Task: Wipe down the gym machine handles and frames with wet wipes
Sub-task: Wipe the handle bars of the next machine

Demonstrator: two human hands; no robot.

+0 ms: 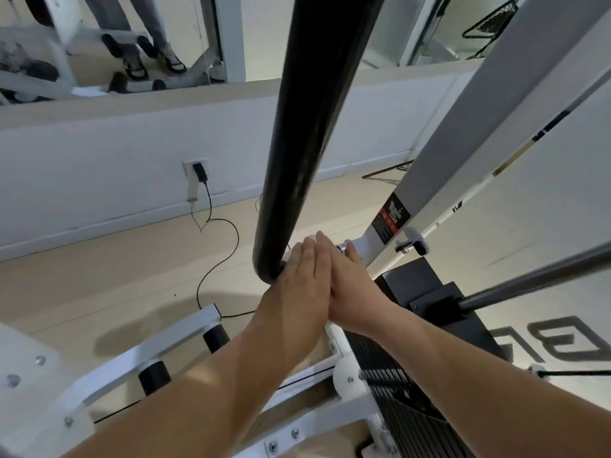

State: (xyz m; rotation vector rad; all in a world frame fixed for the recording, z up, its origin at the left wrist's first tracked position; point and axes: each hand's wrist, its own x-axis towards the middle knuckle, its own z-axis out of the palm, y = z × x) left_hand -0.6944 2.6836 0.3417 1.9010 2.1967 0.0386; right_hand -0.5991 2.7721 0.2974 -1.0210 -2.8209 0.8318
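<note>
Hands: left hand [305,276], right hand [350,292] touching, fingers straight, together | at black bar [314,127] base | wipe: cannot tell

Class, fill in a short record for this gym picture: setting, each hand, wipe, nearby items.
setting: white machine frame beside a black padded bar
left hand: fingers straight, by the bar's lower end
right hand: fingers straight, pressed against the left hand
wipe: none clearly visible
nearby: black weight stack, cable plugged into wall socket

black bar [307,133] | white frame [463,133] | black weight stack [396,375] | beige floor [115,259]
</note>
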